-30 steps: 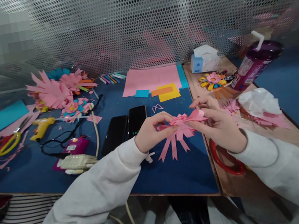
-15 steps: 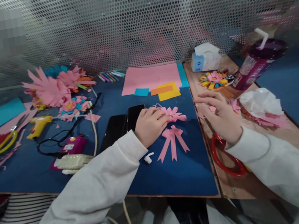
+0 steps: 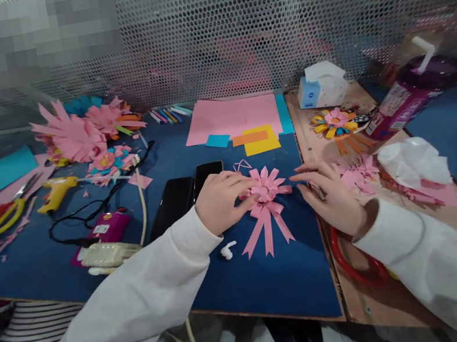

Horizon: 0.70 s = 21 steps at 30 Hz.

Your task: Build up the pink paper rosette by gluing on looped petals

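A pink paper flower (image 3: pixel 266 186) lies over the top of a pink paper ribbon bow (image 3: pixel 266 228), whose tails spread toward me on the blue mat. My left hand (image 3: pixel 227 200) grips the flower's left edge between fingers and thumb; the fingertips partly cover the petals. Just to the right of the flower, my right hand (image 3: pixel 333 197) holds nothing, its thumb and fingers apart. A small loop of pink string (image 3: pixel 242 165) shows behind the flower. Near my left wrist lies a white earbud (image 3: pixel 228 250).
Two black phones (image 3: pixel 172 201) lie left of my hand. Farther left are a yellow glue gun (image 3: pixel 55 194), scissors (image 3: pixel 9 215) and paper flowers (image 3: pixel 71 134). Red-handled scissors (image 3: pixel 353 264) sit under my right wrist. A tissue box (image 3: pixel 322 86) and purple bottle (image 3: pixel 412 94) stand at right.
The pink flower has come toward me and now overlaps the ribbon bow, its face turned up. My right hand has moved off the pink scraps at right, closer to the flower.
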Each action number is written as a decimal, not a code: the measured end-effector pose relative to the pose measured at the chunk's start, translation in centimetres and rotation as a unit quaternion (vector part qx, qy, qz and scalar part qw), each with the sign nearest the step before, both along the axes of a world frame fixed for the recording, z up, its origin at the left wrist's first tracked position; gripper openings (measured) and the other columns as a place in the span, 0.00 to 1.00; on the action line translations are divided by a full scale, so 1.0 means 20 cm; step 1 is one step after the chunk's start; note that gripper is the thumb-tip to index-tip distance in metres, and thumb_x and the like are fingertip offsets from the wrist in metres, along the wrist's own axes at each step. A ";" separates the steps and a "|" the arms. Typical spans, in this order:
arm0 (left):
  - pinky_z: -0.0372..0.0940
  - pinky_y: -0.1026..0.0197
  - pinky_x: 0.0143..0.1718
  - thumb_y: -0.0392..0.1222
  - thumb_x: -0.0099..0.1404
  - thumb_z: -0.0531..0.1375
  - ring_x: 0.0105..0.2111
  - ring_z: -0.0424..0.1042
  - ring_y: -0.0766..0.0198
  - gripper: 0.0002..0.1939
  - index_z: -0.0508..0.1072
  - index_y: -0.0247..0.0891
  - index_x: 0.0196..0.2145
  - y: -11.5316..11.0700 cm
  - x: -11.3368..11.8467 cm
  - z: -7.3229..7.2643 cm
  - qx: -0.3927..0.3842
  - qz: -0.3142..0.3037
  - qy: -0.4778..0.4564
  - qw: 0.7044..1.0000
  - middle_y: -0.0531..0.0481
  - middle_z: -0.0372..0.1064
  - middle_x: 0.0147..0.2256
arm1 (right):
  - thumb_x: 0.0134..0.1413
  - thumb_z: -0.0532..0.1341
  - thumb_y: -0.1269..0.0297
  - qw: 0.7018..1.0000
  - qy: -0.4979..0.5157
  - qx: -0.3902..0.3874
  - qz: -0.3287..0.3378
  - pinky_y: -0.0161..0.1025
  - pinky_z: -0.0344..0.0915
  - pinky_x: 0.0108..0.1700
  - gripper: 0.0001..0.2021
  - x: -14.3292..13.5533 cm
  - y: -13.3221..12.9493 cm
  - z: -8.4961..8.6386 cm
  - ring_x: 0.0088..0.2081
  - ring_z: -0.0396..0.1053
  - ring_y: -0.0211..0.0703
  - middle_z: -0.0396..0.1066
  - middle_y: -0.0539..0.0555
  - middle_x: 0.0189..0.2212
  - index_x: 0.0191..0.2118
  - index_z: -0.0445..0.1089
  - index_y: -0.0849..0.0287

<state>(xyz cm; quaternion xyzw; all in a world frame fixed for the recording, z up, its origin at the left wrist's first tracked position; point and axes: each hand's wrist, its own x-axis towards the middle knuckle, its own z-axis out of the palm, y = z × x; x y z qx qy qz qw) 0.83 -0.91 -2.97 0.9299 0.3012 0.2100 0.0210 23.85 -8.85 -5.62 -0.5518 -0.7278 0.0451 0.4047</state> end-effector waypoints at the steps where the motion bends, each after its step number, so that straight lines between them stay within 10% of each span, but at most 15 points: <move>1: 0.58 0.55 0.42 0.48 0.64 0.56 0.43 0.70 0.57 0.13 0.75 0.41 0.41 0.00 0.00 0.01 0.002 0.008 -0.006 1.000 0.50 0.75 0.40 | 0.55 0.55 0.70 1.000 -0.009 -0.003 0.002 0.53 0.58 0.50 0.10 0.00 0.00 0.00 0.47 0.64 0.50 0.67 0.57 0.43 0.41 0.69 0.54; 21: 0.53 0.45 0.55 0.55 0.63 0.55 0.54 0.62 0.53 0.18 0.74 0.43 0.43 -0.04 0.00 -0.05 -0.004 -0.058 0.058 0.997 0.47 0.70 0.48 | 0.56 0.56 0.68 0.992 -0.087 -0.079 0.046 0.49 0.58 0.47 0.12 -0.07 0.00 0.01 0.46 0.61 0.49 0.70 0.56 0.41 0.47 0.66 0.59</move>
